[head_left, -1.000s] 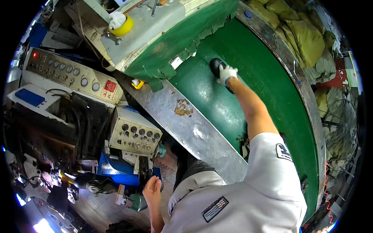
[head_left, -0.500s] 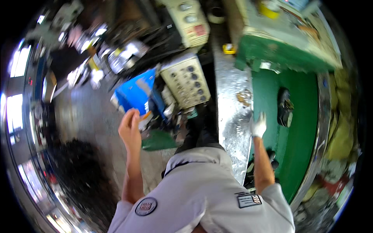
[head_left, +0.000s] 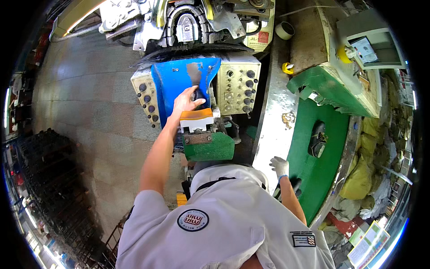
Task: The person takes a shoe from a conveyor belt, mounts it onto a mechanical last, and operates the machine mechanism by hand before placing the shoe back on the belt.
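My bare left hand (head_left: 185,102) reaches over the blue curved guard (head_left: 168,85) on the machine in front of me. Its thumb and fingers close round a black rounded thing (head_left: 198,95), whose kind I cannot make out because the hand covers much of it. Just nearer than that hand sits an orange-topped white block (head_left: 197,115). My right hand (head_left: 280,166), in a white glove, hovers by the near right end of the metal ledge with its fingers apart and nothing in it. Further right, a black shoe (head_left: 317,139) lies on the green conveyor belt (head_left: 333,130).
Control boxes with black knobs (head_left: 236,87) flank the blue guard. A green metal plate (head_left: 208,147) juts toward my waist. Between machine and belt runs the worn metal ledge (head_left: 275,116). Dark racks (head_left: 42,170) stand at the left. A wooden bench (head_left: 309,36) overhangs the belt's far end.
My view has turned to face the machine squarely. My left hand has gone forward onto the black thing at the blue guard. My right hand has drawn back nearer my body.
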A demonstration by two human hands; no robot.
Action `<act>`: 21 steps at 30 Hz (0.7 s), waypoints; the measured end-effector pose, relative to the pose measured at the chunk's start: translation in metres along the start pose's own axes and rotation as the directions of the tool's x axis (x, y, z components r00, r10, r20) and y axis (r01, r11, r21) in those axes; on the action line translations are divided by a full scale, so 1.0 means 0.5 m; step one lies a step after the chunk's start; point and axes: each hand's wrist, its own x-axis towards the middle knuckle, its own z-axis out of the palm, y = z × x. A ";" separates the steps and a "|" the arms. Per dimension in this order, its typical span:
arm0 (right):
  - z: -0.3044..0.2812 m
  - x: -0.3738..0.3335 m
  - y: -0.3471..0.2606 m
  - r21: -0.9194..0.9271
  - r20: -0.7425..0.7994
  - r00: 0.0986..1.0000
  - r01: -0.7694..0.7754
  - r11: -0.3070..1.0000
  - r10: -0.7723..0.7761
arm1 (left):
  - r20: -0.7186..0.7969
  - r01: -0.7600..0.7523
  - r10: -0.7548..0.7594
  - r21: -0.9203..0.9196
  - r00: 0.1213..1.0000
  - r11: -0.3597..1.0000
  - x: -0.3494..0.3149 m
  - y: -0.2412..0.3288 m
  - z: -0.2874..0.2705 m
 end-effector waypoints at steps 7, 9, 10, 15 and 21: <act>0.063 -0.026 -0.122 0.054 -0.010 0.995 0.104 0.993 -0.104 | 0.434 0.070 0.101 -0.361 0.895 0.930 0.115 -0.052 0.002; 0.097 -0.046 -0.132 -0.030 -0.010 0.991 0.133 0.991 -0.133 | 0.467 0.124 0.149 -0.503 0.871 0.856 0.105 -0.078 -0.009; 0.116 -0.061 -0.137 -0.052 -0.016 0.991 0.128 0.990 -0.129 | 0.401 0.178 0.039 -0.490 0.915 0.854 0.078 -0.050 -0.031; 0.163 -0.117 -0.191 0.117 -0.007 0.987 0.163 0.980 -0.163 | -0.132 -0.058 0.013 -0.344 0.991 0.937 -0.018 -0.027 -0.112; 0.205 -0.150 -0.376 0.502 0.051 0.921 0.311 0.807 -0.386 | -0.335 -0.538 0.450 -0.250 0.828 0.805 -0.064 0.323 -0.431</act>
